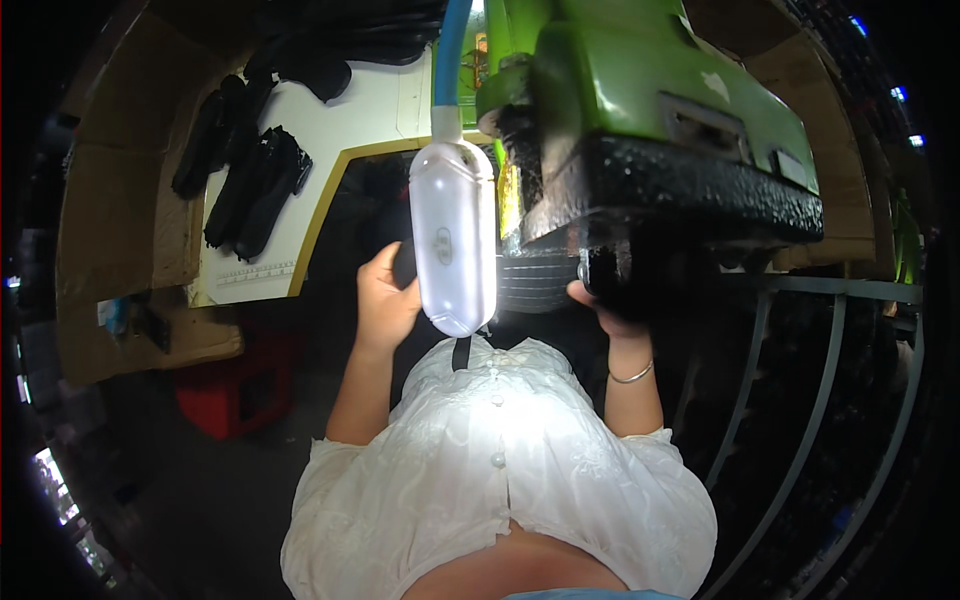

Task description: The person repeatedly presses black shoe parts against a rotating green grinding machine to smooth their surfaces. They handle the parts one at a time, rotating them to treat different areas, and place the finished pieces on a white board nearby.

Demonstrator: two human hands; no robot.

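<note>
Between my hands lies a black piece with pale lines across it, under the head of a green and black machine that looks like a sewing machine. My left hand is closed, thumb and fingers around a dark edge beside the lamp; the lamp hides part of the grip. My right hand, with a bracelet at the wrist, has its thumb at the right end of the lined piece. The machine's underside and shadow hide its other fingers. A lit white oval lamp on a blue neck hangs in front.
Several black, sole-shaped pieces lie on the white tabletop at left, with more behind. Open cardboard borders the left side, and more cardboard the right. A red crate stands low left; metal rails run at right.
</note>
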